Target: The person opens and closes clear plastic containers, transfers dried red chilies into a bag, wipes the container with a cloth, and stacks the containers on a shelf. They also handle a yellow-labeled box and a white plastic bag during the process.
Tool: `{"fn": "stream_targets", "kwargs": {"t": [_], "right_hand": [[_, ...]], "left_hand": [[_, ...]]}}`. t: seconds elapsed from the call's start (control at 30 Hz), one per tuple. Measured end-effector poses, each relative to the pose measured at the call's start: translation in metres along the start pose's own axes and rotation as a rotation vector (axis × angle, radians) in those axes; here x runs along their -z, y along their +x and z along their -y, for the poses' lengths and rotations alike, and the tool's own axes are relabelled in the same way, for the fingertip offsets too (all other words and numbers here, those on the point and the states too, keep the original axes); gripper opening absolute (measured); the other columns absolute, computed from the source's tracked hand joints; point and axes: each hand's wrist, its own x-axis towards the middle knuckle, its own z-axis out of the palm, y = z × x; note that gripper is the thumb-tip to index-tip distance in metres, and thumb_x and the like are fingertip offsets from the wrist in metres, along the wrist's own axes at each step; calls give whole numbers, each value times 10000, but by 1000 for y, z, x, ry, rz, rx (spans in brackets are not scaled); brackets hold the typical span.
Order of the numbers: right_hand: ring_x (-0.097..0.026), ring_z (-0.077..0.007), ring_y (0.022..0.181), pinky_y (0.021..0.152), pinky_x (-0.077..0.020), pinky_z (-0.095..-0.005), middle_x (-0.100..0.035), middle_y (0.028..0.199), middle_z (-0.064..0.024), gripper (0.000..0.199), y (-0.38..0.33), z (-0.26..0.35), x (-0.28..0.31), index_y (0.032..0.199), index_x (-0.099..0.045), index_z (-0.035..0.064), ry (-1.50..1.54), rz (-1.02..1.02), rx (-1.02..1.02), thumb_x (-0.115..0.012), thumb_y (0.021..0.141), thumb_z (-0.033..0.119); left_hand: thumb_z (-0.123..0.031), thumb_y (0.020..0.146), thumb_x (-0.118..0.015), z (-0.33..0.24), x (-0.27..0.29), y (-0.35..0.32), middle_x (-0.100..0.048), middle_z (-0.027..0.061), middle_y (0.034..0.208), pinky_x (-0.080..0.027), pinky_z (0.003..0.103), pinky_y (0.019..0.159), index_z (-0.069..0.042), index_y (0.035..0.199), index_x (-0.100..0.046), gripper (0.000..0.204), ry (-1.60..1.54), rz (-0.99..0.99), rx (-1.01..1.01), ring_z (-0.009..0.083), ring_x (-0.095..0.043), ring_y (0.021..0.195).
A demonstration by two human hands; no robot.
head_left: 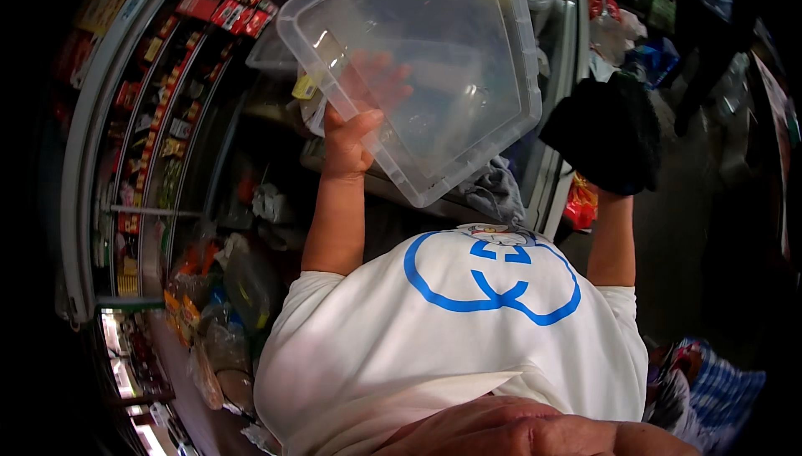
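Observation:
My left hand grips the near left rim of a clear plastic storage bin. The thumb lies on the outside of the rim, and the fingers show blurred through the see-through wall. The bin is tilted, with its inside facing me, and no contents show in it. At the right, a bunched black cloth hangs at the end of my right arm. It covers my right hand completely, so its fingers are hidden; the cloth is held up off any surface.
A display case with rows of small colourful packets stands at the left. Behind the bin runs a glass-topped counter, with a grey rag near its edge. Plastic bags crowd the lower left. A blue checked cloth lies at lower right.

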Motion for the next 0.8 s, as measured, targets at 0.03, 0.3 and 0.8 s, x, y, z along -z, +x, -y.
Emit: {"fn": "stream_targets", "kwargs": {"t": [0.03,0.3,0.8], "right_hand": [[-324,-272,1293,1087,-217,-423,-343,1404,-115,563,-3,-4,1,1382,-302,79,26,140,19,-347,939,424],[-380,-258,1228,1057,-262,-403,-406,1332,-98,510,-36,3,-104,1347,-347,85,-933,229,329,-400,931,375],[-424,-255,1188,1037,-300,-388,-442,1298,-105,538,21,7,-119,1325,-381,80,-1752,123,817,-492,886,371]], "left_hand": [[29,636,-511,4,-6,1,-415,196,1313,-375,511,992,-20,1359,-302,754,-20,43,9,405,-420,1205],[13,641,-519,24,-63,-4,-437,189,1284,-395,492,980,-32,1360,-310,750,-88,238,101,386,-444,1186],[-19,676,-657,31,-100,-34,-393,215,1335,-379,506,981,-5,1372,-264,800,-79,493,43,337,-425,1221]]}}
